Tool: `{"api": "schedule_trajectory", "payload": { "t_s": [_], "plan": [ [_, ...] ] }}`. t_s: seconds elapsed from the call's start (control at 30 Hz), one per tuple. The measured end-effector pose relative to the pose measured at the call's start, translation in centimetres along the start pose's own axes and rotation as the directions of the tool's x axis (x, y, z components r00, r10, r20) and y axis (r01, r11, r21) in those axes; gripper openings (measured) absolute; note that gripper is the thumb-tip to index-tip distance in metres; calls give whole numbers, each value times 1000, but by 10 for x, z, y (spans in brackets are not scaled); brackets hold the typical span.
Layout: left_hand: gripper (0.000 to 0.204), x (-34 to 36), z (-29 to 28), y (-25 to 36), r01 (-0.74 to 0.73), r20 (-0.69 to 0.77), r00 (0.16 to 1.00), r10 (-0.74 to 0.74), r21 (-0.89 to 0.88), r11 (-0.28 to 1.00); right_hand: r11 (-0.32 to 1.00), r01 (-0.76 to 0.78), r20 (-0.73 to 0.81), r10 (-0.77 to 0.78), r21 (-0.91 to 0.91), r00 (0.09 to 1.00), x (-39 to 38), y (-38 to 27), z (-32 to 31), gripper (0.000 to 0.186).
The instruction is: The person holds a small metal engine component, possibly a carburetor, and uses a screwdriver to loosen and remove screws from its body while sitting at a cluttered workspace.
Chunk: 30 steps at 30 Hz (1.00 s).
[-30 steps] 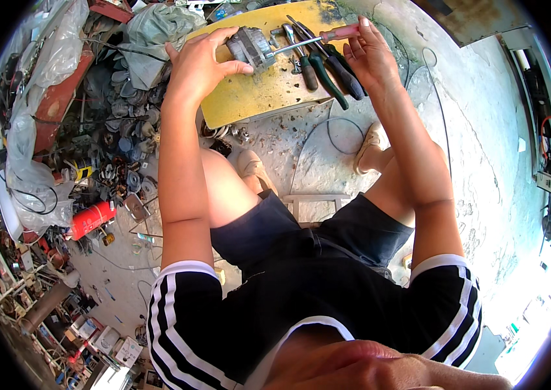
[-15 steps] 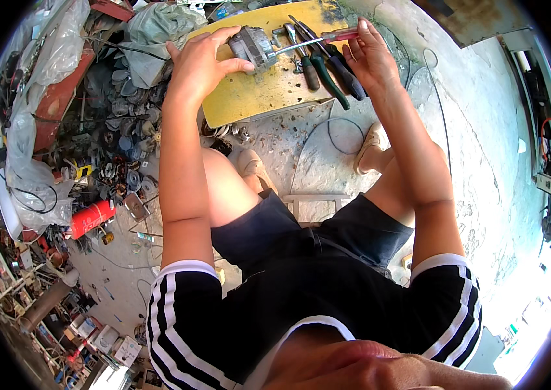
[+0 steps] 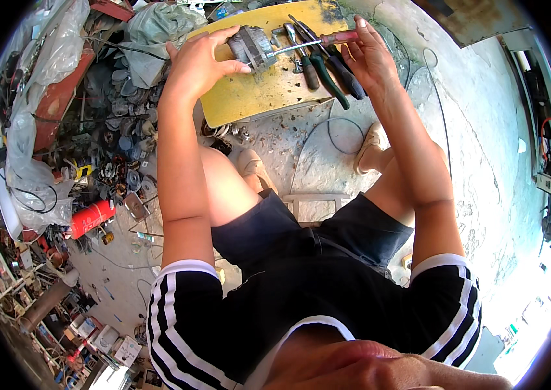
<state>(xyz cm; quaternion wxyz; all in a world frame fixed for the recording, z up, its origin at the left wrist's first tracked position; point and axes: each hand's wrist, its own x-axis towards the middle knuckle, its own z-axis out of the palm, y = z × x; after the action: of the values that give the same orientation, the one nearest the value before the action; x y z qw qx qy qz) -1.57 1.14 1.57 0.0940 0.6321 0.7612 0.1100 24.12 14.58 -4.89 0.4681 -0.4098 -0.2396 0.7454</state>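
My left hand (image 3: 202,62) grips a grey, block-shaped metal part (image 3: 250,47), which looks like a small motor, with the thumb at its near side and the fingers at its far side. In my right hand (image 3: 370,57) is a screwdriver (image 3: 339,37) with a clear red handle, held in the fingers. Its shaft points left and its tip meets the right face of the grey part. Under the shaft, on the yellow board (image 3: 233,107), lie a dark-handled screwdriver (image 3: 310,77), green-handled pliers (image 3: 331,83) and a dark blue-handled tool (image 3: 348,79).
Heaps of metal scrap (image 3: 126,127) and plastic sheeting (image 3: 35,162) fill the left side. A red cylinder (image 3: 92,219) lies there too. Thin cable (image 3: 347,119) curls over the concrete floor by my feet. A metal cabinet (image 3: 548,130) stands at the right.
My right hand and the screwdriver handle have shifted very slightly. The grey part and my left hand stay almost where they were.
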Motion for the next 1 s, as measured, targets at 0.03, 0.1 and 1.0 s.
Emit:
{"api": "schedule_trajectory", "payload": {
  "t_s": [0.03, 0.1, 1.0],
  "plan": [
    [74, 0, -1, 1, -1, 2, 1000, 1, -5, 1000, 1000, 13, 17, -13, 10, 1000, 1, 1, -2, 34],
    [72, 1, -1, 0, -5, 11, 1000, 5, -15, 1000, 999, 39, 51, -41, 30, 998, 7, 4, -7, 35],
    [70, 3, -2, -4, -17, 34, 999, 17, -9, 1000, 999, 45, 137, -49, 28, 989, 19, 5, -19, 31]
  ]
}}
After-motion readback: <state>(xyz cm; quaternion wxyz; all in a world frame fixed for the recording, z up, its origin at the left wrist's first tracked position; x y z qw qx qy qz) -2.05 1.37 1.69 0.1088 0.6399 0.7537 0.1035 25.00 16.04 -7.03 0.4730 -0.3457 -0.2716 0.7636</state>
